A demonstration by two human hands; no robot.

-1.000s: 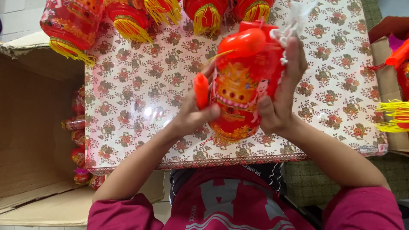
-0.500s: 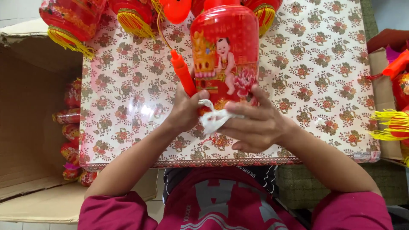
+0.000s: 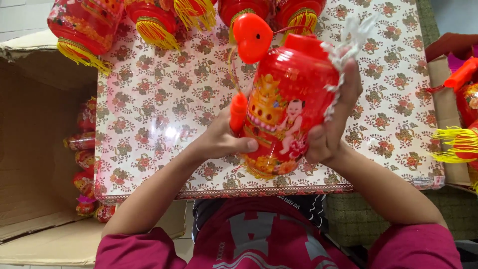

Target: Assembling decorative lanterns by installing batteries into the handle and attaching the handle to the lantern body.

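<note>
A red plastic lantern (image 3: 286, 107) with a picture of a baby and gold trim is held tilted above the table between both hands. My left hand (image 3: 221, 139) grips its lower left side beside an orange stick handle (image 3: 238, 112). My right hand (image 3: 334, 122) wraps its right side and also pinches a crumpled strip of clear plastic wrap (image 3: 346, 47). A red heart-shaped piece (image 3: 253, 36) on a thin wire hangs by the lantern's top.
The table (image 3: 159, 99) has a floral cloth. Several red lanterns with yellow tassels (image 3: 154, 20) line its far edge. An open cardboard box (image 3: 35, 149) at the left holds wrapped lanterns (image 3: 84, 164). More lanterns and tassels (image 3: 460, 144) sit in a box at the right.
The lantern went from tilted to upright and is tilted again now. My right hand has moved from the lantern's base up its right side, carrying the plastic wrap upward.
</note>
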